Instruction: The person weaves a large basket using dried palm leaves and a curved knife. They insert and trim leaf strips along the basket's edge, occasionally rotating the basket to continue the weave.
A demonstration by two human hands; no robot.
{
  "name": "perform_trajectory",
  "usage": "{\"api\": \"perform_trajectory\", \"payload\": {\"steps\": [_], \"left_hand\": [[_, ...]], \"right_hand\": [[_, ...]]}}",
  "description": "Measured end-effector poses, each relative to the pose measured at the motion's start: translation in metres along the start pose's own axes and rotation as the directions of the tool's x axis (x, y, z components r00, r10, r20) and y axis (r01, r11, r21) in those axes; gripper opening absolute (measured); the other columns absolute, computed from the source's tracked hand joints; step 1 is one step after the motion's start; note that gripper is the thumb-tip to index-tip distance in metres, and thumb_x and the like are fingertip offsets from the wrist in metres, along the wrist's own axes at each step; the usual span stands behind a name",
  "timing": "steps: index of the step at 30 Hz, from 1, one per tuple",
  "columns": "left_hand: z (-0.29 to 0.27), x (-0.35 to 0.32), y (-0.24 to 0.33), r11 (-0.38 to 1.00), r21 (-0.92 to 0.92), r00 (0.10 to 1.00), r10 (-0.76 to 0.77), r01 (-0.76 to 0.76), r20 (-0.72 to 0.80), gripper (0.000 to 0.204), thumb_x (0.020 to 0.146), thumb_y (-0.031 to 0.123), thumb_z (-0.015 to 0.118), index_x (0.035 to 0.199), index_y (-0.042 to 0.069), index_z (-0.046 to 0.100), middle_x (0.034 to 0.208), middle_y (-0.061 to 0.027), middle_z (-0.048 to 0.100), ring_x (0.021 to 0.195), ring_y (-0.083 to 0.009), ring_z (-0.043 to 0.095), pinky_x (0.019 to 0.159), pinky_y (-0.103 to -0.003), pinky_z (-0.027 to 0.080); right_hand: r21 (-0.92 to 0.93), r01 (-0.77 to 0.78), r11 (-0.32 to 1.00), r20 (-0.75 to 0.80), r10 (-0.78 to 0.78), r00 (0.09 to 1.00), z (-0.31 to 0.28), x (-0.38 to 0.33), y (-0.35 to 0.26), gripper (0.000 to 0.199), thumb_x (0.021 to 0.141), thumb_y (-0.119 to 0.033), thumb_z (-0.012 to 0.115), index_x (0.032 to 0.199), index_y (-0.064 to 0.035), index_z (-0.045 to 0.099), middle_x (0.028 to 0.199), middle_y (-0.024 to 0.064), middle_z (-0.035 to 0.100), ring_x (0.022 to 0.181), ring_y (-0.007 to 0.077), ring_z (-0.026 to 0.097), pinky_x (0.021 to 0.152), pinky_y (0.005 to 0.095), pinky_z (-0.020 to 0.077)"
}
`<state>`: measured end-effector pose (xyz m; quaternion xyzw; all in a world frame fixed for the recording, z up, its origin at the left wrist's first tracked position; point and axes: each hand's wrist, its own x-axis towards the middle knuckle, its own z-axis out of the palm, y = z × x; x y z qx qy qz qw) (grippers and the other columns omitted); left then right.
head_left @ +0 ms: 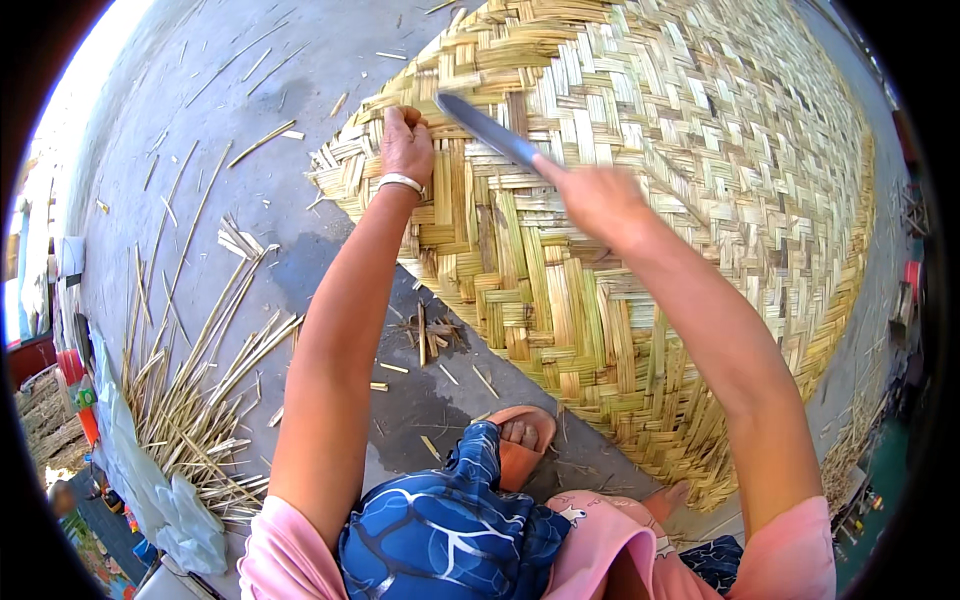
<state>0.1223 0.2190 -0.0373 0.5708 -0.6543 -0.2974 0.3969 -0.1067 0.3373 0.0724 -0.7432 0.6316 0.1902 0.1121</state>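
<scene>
While the left hand point(406, 145) presses the woven bamboo mat's point(700, 200) corner, the right hand point(598, 200) raises a knife point(487, 130).
Right fingers closed around the handle; left fingers curled on strips; mat lies on the concrete floor point(200, 120) beside loose bamboo strips point(190, 390).

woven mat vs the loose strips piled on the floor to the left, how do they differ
The woven mat is strips interlaced into one broad flat sheet; the loose strips lie unwoven, fanned in a scattered heap. The mat lies under both hands: the left hand presses its edge, and the right hand holds a knife over it. The pile lies apart, untouched. Both look like the same pale split cane on the grey floor.
</scene>
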Motion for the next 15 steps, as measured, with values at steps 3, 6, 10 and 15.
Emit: {"api": "perform_trajectory", "payload": {"steps": [3,6,10,15], "left_hand": [[-0.005,0.002,-0.015,0.999,0.035,0.997,-0.024,0.026,-0.077,0.013,0.085,0.005,0.053,0.097,0.003,0.049,0.084,-0.0155,0.062,0.079,-0.0313,0.061,0.076,-0.040,0.048],[-0.010,-0.001,-0.018,0.998,0.020,0.995,-0.059,0.060,-0.078,0.013,0.085,0.004,0.053,0.097,0.002,0.048,0.084,-0.0156,0.062,0.078,-0.0321,0.060,0.075,-0.040,0.048],[-0.012,0.008,-0.036,0.943,-0.280,0.972,-0.215,0.182,-0.094,0.014,0.084,-0.001,0.049,0.098,0.002,0.048,0.087,-0.0127,0.061,0.076,-0.0224,0.061,0.071,-0.034,0.049],[-0.033,0.012,0.000,0.683,-0.665,0.887,-0.457,0.301,-0.069,0.025,0.086,-0.004,0.043,0.110,0.001,0.039,0.092,-0.0156,0.061,0.071,-0.0185,0.062,0.067,-0.030,0.055]], "right_hand": [[0.284,-0.038,0.958,-0.005,0.041,0.999,-0.036,-0.009,-0.016,0.066,0.089,-0.006,0.048,0.147,-0.0310,0.031,0.071,0.0138,0.062,0.060,0.0272,0.062,0.056,0.0409,0.0517],[0.287,0.123,0.950,-0.437,0.015,0.900,-0.076,-0.022,-0.025,0.067,0.087,-0.006,0.051,0.147,-0.0295,0.032,0.066,0.0147,0.058,0.053,0.0278,0.060,0.051,0.0401,0.0488],[0.370,0.273,0.888,-0.802,0.157,0.577,-0.078,-0.011,-0.049,0.070,0.082,-0.006,0.055,0.146,-0.0206,0.032,0.067,0.0141,0.062,0.052,0.0298,0.062,0.047,0.0407,0.0503],[0.180,0.013,0.984,0.105,-0.033,0.994,0.013,0.005,-0.044,0.063,0.094,-0.010,0.037,0.152,-0.0220,0.018,0.100,0.0204,0.068,0.083,0.0324,0.070,0.070,0.0450,0.0561]]}}
